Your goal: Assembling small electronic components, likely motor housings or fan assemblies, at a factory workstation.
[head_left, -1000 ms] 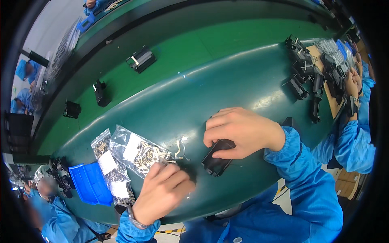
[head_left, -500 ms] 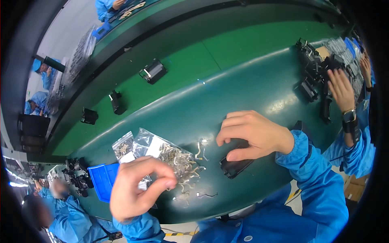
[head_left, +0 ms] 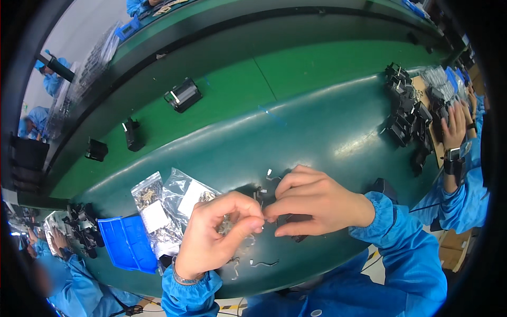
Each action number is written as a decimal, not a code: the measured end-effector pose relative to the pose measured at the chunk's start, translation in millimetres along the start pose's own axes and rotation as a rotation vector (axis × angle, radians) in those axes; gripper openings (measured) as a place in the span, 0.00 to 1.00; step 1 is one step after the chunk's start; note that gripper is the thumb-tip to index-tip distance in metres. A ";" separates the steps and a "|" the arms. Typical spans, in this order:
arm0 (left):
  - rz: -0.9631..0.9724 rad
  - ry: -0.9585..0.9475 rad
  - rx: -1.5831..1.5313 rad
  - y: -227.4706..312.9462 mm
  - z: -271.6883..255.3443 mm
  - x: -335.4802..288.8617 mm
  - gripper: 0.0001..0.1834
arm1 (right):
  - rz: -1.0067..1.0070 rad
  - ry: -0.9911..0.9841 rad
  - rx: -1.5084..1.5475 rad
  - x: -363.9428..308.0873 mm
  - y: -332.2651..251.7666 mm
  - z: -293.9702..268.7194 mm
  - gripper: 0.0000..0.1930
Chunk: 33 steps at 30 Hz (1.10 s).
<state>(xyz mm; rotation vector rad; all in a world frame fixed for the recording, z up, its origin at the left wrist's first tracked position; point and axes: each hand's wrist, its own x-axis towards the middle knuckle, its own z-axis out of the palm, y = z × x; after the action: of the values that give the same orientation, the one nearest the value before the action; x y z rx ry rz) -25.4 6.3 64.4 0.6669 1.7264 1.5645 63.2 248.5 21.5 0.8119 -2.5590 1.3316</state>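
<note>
My left hand (head_left: 219,232) is closed in a pinch, thumb against forefinger. Whatever sits at its fingertips is too small to make out. Reaching in from the right, my right hand (head_left: 325,206) has its forefinger tip at the left fingertips, with its thumb held apart below. Beneath the right hand lies a black plastic part (head_left: 298,219), mostly hidden. Small bent metal pieces lie around the hands, among them a wavy one (head_left: 264,263) near the table's front edge. Behind my left hand, a clear plastic bag (head_left: 177,182) with a white label is partly covered.
A zip bag of small metal parts (head_left: 149,195) lies beside a blue bin (head_left: 113,245). Black parts are heaped at the far right (head_left: 404,111) and left (head_left: 79,227). Several black units, one a boxy unit (head_left: 184,95), stand on the green surface beyond. Co-workers sit on both sides.
My left hand has moved right and my right hand slightly left and down, so their fingertips now meet. The view has shifted a little. At the right, the co-worker's hand has moved lower.
</note>
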 end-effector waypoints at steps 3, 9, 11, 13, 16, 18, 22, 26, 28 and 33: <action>0.034 0.047 -0.023 -10.5 1.9 1.2 0.04 | 0.000 0.065 0.061 1.3 3.5 3.2 0.15; 0.106 0.179 -0.176 -28.3 18.1 4.5 0.13 | 0.310 0.054 0.359 3.1 -8.0 -4.2 0.08; 0.130 0.261 -0.142 -29.2 22.2 5.8 0.12 | 0.408 0.120 0.513 0.9 -7.4 -3.3 0.07; 0.158 0.236 -0.025 -35.0 21.3 5.8 0.11 | 0.423 0.187 0.615 -1.8 -6.8 3.1 0.07; 0.179 0.213 0.105 -37.9 24.2 7.3 0.09 | 0.458 0.257 0.727 -2.3 -8.4 6.4 0.05; 0.177 0.225 0.152 -42.2 25.2 7.1 0.09 | 0.486 0.257 0.735 -0.5 -10.5 3.9 0.04; 0.211 0.335 0.170 -37.0 21.4 11.9 0.07 | 0.332 0.142 0.180 5.6 -3.2 -10.5 0.04; 0.395 0.164 0.584 -33.4 16.4 14.3 0.08 | 0.247 0.144 0.048 1.8 1.7 -13.9 0.06; 0.433 0.002 0.865 -29.4 17.7 10.9 0.12 | 0.272 0.140 0.053 3.2 -1.2 -16.7 0.06; 0.431 -0.019 1.014 -34.3 23.0 8.8 0.15 | 0.310 0.167 0.063 3.5 -0.8 -14.0 0.08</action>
<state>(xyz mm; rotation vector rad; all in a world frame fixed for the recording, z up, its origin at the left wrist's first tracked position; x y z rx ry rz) -10.1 22.8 28.6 1.6087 2.4355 0.7985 59.1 257.8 31.7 0.3020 -2.5951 1.4979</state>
